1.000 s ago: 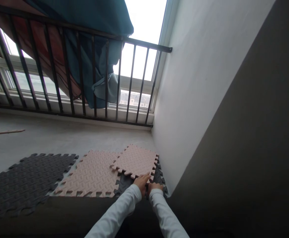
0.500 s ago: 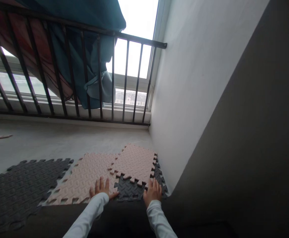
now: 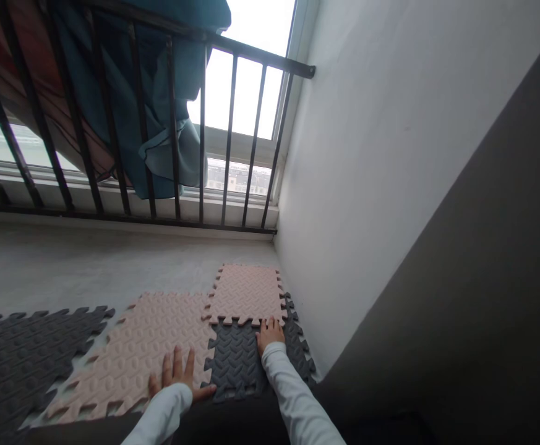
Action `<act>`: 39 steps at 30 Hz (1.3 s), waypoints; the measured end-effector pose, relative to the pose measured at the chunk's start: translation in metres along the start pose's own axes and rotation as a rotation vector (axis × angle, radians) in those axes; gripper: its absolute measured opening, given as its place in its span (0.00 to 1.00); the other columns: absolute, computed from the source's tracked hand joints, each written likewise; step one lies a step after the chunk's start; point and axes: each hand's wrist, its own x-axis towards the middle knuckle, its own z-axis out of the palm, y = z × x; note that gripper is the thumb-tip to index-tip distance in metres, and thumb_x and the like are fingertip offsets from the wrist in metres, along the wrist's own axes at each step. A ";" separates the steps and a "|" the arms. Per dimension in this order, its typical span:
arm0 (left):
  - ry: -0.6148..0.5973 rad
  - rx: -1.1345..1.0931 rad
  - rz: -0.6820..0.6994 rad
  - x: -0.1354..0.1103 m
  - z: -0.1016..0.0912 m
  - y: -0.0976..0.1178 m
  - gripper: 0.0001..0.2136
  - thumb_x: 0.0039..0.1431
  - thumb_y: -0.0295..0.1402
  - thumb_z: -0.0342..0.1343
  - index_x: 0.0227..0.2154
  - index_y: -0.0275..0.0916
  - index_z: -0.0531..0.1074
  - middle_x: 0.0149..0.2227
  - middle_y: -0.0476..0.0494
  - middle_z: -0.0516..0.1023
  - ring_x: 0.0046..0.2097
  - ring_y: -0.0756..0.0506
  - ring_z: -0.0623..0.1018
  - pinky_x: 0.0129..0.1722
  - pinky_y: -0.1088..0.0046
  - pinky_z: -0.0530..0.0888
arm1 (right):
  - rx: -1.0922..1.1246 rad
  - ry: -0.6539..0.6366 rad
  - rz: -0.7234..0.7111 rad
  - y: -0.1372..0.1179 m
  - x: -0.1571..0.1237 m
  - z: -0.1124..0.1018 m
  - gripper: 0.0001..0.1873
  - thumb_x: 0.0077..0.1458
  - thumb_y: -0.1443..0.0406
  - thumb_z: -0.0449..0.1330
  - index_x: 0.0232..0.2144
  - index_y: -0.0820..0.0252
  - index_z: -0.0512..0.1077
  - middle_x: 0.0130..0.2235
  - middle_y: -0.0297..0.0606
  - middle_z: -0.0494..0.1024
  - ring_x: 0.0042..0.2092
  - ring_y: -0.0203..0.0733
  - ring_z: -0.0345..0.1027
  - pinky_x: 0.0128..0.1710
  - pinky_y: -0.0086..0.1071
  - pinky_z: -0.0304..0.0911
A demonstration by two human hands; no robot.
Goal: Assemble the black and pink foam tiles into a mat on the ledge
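Note:
My left hand (image 3: pixel 177 374) lies with fingers spread on a pink foam floor tile (image 3: pixel 135 355), its thumb reaching the seam with a dark grey foam tile (image 3: pixel 235 364). My right hand (image 3: pixel 270 334) rests on the dark tile, fingers stretched forward and touching the near edge of a second pink tile (image 3: pixel 247 293). That second tile lies loose over the far part of the dark tile, and its left corner overlaps the first pink tile. Neither hand is wrapped round anything.
Another dark grey tile (image 3: pixel 33 352) lies at the left. A white wall (image 3: pixel 344 185) rises close on the right. Beyond the grey floor (image 3: pixel 88 259), a black railing (image 3: pixel 167 222) runs before the window, with teal and pink cloth (image 3: pixel 158 111) hanging there.
The upper pink tile has turned straighter and slid toward the window, baring more of the dark tile. My right hand has moved forward with its edge. My view has shifted slightly.

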 end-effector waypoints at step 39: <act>0.025 0.057 -0.016 0.001 0.011 -0.005 0.45 0.29 0.59 0.52 0.55 0.46 0.54 0.62 0.41 0.43 0.61 0.33 0.43 0.53 0.46 0.42 | 0.005 -0.025 -0.004 0.031 0.113 -0.006 0.41 0.51 0.47 0.38 0.58 0.71 0.41 0.61 0.50 0.41 0.61 0.47 0.31 0.57 0.44 0.30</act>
